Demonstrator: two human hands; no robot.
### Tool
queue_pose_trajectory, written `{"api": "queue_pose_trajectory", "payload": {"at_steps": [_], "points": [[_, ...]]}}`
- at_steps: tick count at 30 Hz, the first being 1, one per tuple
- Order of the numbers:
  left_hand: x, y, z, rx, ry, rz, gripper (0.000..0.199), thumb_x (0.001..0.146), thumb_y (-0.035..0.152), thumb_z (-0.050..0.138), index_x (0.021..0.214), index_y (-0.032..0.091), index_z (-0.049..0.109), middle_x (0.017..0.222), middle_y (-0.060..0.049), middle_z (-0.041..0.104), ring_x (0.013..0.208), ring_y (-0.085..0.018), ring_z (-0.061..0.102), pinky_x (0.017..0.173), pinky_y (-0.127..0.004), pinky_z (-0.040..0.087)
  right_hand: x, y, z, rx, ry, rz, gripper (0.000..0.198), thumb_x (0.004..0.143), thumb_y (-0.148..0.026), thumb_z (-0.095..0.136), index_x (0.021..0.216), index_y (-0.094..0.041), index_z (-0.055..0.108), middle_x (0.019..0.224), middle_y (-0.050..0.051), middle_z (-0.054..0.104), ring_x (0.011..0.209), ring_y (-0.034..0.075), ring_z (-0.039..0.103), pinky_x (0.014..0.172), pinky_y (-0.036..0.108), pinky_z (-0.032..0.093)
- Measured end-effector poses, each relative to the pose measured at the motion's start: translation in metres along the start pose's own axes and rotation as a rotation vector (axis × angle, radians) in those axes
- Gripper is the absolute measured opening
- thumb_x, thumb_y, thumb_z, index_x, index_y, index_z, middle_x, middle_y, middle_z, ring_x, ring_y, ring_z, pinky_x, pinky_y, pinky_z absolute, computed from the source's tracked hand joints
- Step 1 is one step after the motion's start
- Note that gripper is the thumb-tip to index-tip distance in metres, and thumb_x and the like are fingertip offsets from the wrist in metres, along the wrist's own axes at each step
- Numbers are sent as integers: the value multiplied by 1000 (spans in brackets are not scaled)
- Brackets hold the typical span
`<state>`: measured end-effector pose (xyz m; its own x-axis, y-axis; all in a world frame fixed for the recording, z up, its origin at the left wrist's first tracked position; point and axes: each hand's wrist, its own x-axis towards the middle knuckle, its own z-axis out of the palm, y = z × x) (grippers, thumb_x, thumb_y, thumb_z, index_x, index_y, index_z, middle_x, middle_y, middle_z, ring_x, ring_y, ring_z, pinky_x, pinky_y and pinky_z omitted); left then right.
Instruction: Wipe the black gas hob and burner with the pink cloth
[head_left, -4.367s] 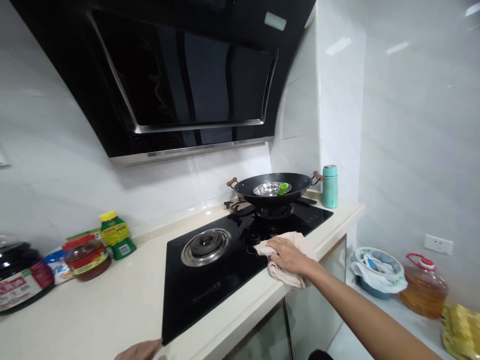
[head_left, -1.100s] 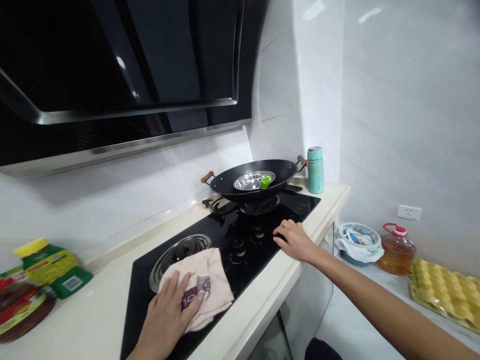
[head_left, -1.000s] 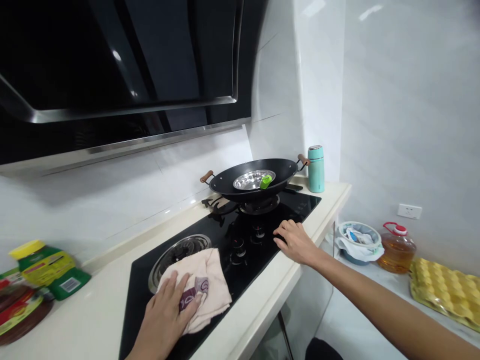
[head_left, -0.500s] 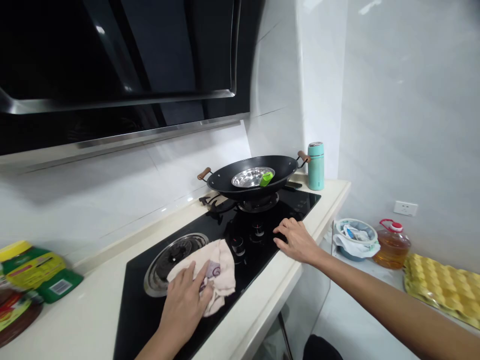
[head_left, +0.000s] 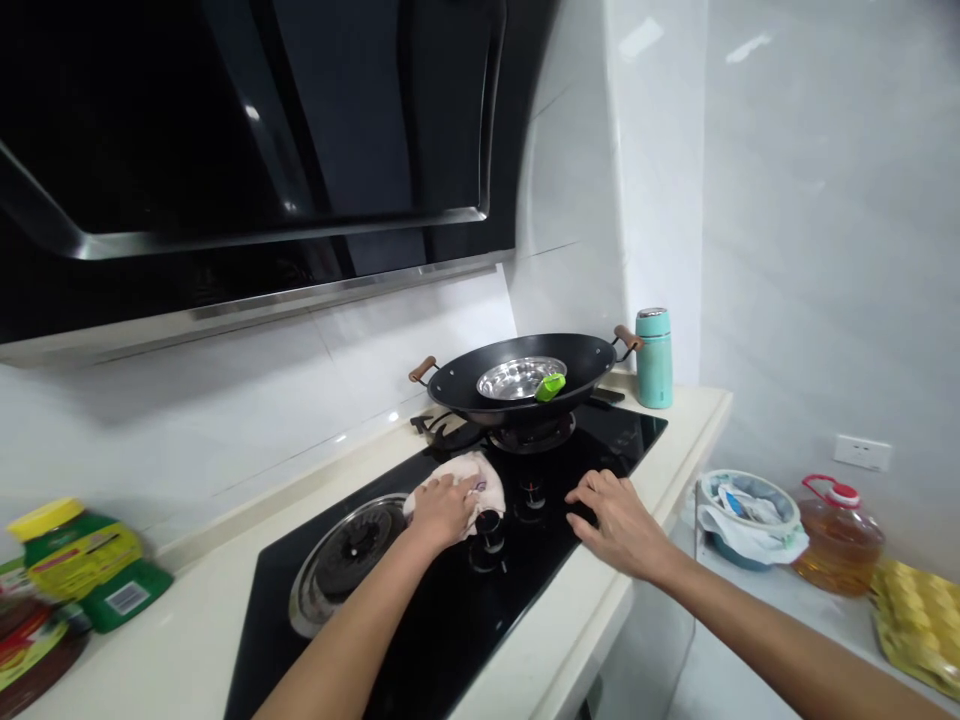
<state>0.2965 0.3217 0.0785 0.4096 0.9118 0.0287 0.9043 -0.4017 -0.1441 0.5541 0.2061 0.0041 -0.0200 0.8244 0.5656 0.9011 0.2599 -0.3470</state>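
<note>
My left hand (head_left: pixel 442 512) presses a pale pink cloth (head_left: pixel 489 480) onto the black glass cooktop (head_left: pixel 420 640), between the left burner (head_left: pixel 352 555) and the control knobs. Part of the cloth is hidden under the fingers. My right hand (head_left: pixel 616 520) is at the front edge of the cooktop, right of the knobs (head_left: pixel 532 492); its fingers are loosely bent and apart, with nothing in them. A black wok (head_left: pixel 480 400) with wooden handles sits over the far burner. Inside it lies a shiny metal bowl (head_left: pixel 517 378) with a bright green object (head_left: pixel 550 387) at its rim.
A black range hood (head_left: pixel 337 120) overhangs the cooktop. A mint-green flask (head_left: pixel 655 360) stands at the counter's far end. Green and yellow containers (head_left: pixel 90 565) stand at left. Below on the right are a lined bin (head_left: pixel 750 515), an oil jug (head_left: pixel 840 540) and yellow egg trays (head_left: pixel 915 620).
My left hand has pushed the cloth away from me, toward the back of the cooktop beside the left burner. My right hand stays near the front edge. The view has shifted slightly.
</note>
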Motion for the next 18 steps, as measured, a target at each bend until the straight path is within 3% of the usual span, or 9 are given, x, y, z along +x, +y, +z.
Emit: {"api": "queue_pose_trajectory", "payload": {"at_steps": [4, 7, 9, 13, 18], "points": [[33, 5, 7, -122, -65, -17, 77, 84, 79, 40, 150, 38, 42, 160, -12, 39, 145, -42, 35, 111, -59, 31, 0, 1, -1, 28, -6, 3, 20, 95, -34, 55, 105, -25, 70, 101, 6, 63, 98, 24, 56, 88, 43, 43], [46, -10, 13, -187, -87, -68, 89, 77, 88, 38, 149, 37, 41, 163, -12, 32, 149, -46, 25, 112, -66, 26, 0, 3, -2, 36, -29, 11, 21, 95, -35, 54, 107, -25, 70, 102, 6, 63, 98, 23, 56, 88, 44, 44], [50, -30, 16, -213, -96, -112, 86, 79, 86, 38, 147, 35, 43, 162, -12, 33, 149, -45, 25, 112, -67, 26, 0, 3, -2, 42, -46, 16, 22, 96, -36, 54, 108, -26, 69, 102, 5, 63, 98, 23, 57, 88, 44, 44], [61, -74, 18, -229, -99, -199, 72, 85, 77, 48, 138, 29, 52, 153, -14, 44, 141, -40, 40, 109, -62, 35, -1, 4, -2, 32, -47, 18, 21, 95, -36, 54, 108, -27, 69, 103, 5, 63, 98, 23, 57, 88, 44, 45], [85, -112, 27, -223, -50, -292, 53, 94, 52, 60, 137, 22, 54, 147, -12, 50, 130, -31, 51, 108, -58, 42, -2, 9, 1, 23, -54, 9, 23, 96, -37, 53, 109, -27, 69, 104, 6, 63, 97, 23, 57, 87, 45, 45]]}}
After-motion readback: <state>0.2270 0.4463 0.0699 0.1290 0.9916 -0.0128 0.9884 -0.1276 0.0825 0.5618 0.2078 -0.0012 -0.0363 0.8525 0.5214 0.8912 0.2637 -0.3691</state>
